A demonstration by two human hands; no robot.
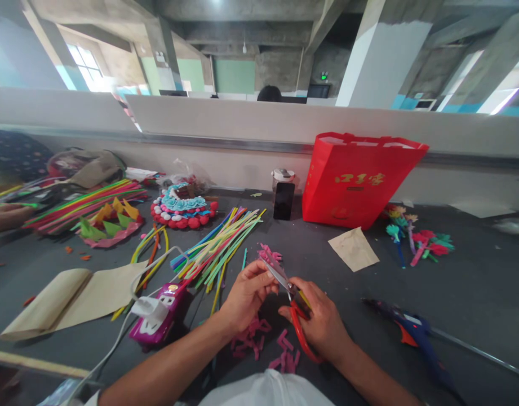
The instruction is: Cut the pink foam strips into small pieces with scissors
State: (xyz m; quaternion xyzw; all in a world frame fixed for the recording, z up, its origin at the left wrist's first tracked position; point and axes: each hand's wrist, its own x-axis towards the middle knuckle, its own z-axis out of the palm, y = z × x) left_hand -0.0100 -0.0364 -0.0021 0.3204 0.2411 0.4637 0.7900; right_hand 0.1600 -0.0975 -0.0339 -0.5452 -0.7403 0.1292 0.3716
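Observation:
My right hand (320, 318) is closed around the red handles of a pair of scissors (291, 299), whose blades point up and to the left. My left hand (246, 293) pinches a small pink piece at the blades, too small to name for sure. Short pink pipe-cleaner pieces (265, 341) lie on the dark table under both hands. More pink pieces (270, 255) lie just beyond the scissor tips. A bundle of coloured pipe cleaners (219, 245) lies to the left of my left hand.
A pink power strip (164, 316) with a white plug sits by my left forearm. A blue glue gun (413, 332) lies at the right. A red bag (356, 177), a dark jar (283, 194), finished craft flowers (420, 239), brown paper (354, 248), and a decorated cake-like piece (183, 208) stand farther back. Another person's hand (3, 217) is at far left.

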